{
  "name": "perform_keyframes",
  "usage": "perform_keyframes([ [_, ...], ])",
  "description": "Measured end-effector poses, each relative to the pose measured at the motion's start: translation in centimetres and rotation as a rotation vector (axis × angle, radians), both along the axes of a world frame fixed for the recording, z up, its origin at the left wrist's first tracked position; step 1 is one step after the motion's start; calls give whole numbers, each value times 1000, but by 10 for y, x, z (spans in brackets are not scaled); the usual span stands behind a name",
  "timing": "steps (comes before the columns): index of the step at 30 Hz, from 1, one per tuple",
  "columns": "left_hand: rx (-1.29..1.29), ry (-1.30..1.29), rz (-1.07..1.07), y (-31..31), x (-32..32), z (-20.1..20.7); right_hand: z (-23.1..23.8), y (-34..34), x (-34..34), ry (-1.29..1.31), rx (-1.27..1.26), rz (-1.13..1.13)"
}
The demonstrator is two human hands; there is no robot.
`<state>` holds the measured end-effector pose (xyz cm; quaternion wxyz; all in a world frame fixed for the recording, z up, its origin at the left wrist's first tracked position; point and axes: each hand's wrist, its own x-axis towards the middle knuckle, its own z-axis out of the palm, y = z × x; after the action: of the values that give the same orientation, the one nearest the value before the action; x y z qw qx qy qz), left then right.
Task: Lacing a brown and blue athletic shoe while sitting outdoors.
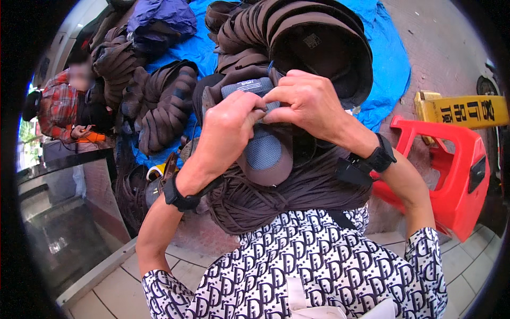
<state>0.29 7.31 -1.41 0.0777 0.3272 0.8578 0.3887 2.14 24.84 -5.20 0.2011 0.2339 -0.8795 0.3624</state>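
Note:
A brown shoe upper (285,169) with blue-grey mesh lining lies in front of me, its rounded end toward my lap and a padded, labelled tongue (246,87) at the far end. My left hand (226,125) is closed at its left side, thumb and fingers pinching the material near the middle. From the right, my right hand (313,103) meets it with index finger and thumb pinched together; whatever is between those fingertips is hidden. Beneath the upper, a thick bundle of brown shoelaces (249,199) drapes across my lap.
Nested stacks of brown uppers (319,26) lie beyond my hands on a blue tarp (393,69). A red plastic stool (467,186) and yellow sign (457,109) stand right. Left are a glass-fronted cabinet (69,212), a purple bag (164,21) and a seated person (58,109).

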Motion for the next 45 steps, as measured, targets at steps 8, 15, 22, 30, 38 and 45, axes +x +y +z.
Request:
perform_keyframes([
  [8,120,-132,68,-12,14,-17,-24,-23,5,-303,-89,37],
  [15,176,-269,166,-18,16,-13,-20,-37,8,-278,154,32],
  [22,245,-241,324,-31,16,-13,-21,-33,2,-384,30,39],
  [30,-74,345,87,-45,14,-30,-11,-42,-6,234,411,97],
  [38,-38,241,171,-43,17,-35,-23,-60,-5,114,568,96],
  [45,13,234,200,-41,21,-37,-33,-60,-14,123,431,101],
])
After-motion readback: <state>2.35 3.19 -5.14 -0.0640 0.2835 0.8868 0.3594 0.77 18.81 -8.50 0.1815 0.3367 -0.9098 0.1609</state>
